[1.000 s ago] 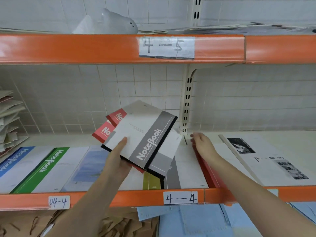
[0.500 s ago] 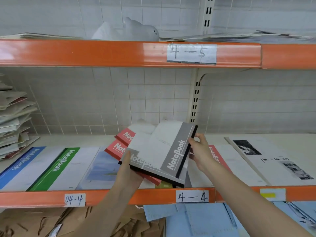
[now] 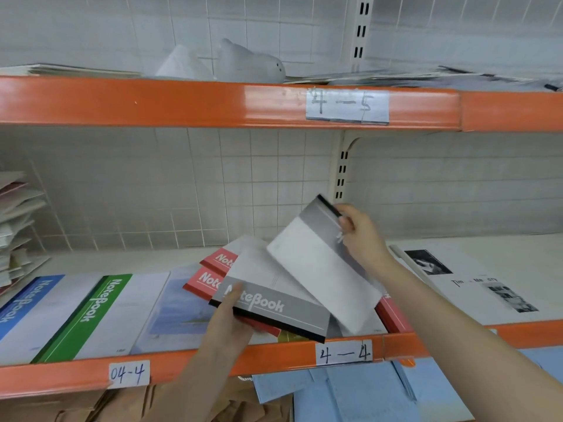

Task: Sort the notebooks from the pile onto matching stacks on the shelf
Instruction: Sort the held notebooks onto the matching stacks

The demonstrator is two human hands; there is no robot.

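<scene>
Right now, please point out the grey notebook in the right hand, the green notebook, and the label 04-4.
grey notebook (image 3: pixel 323 269), head view, on its white cover.
green notebook (image 3: pixel 88 312), head view, on its green band.
label 04-4 (image 3: pixel 128 374), head view, on the written paper.

Head view, close, facing shelf (image 3: pixel 213 105)
</scene>
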